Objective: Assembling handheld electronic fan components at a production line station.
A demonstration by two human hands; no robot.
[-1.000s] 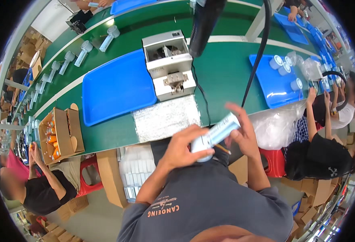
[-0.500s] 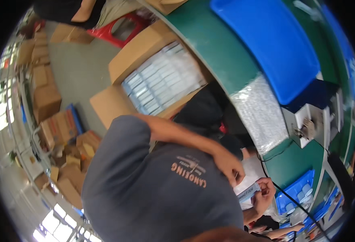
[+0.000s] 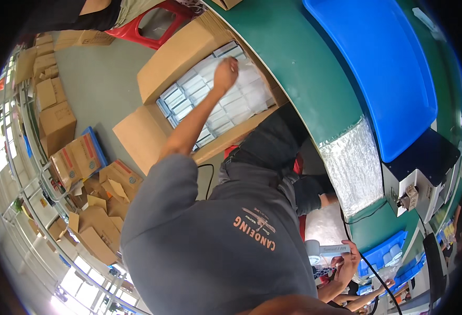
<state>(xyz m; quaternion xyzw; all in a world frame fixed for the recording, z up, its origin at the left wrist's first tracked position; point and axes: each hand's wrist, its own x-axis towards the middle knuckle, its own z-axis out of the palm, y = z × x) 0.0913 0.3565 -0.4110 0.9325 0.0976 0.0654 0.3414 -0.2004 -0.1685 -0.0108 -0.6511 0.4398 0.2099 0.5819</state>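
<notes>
My left arm reaches out to an open cardboard carton [image 3: 154, 79] packed with rows of small white-and-blue boxes [image 3: 174, 98]. Over part of the rows lies a translucent white sheet [image 3: 252, 86]. My left hand [image 3: 225, 74] is above the sheet, fingers curled closed; what they pinch, if anything, is hidden. Low on the right, close to my torso, my right hand [image 3: 350, 258] grips a slim blue-grey box [image 3: 335, 250] by its end. A round, pale grey thing [image 3: 312, 249] sits at the other end of this box; its kind is unclear.
A green table [image 3: 278, 52] curves along the right, with a large blue tray [image 3: 393, 68], silvery wrap [image 3: 354, 173] and a metal-sided machine [image 3: 420, 168]. A black cable [image 3: 372, 265] passes near my right hand. Another person's hand [image 3: 386, 286] works beyond. Cartons [image 3: 57, 123] stand at left.
My left hand has moved from beside my right hand up and left to the open carton. The slim box in my right hand has turned nearly level, and the round grey thing has come into view.
</notes>
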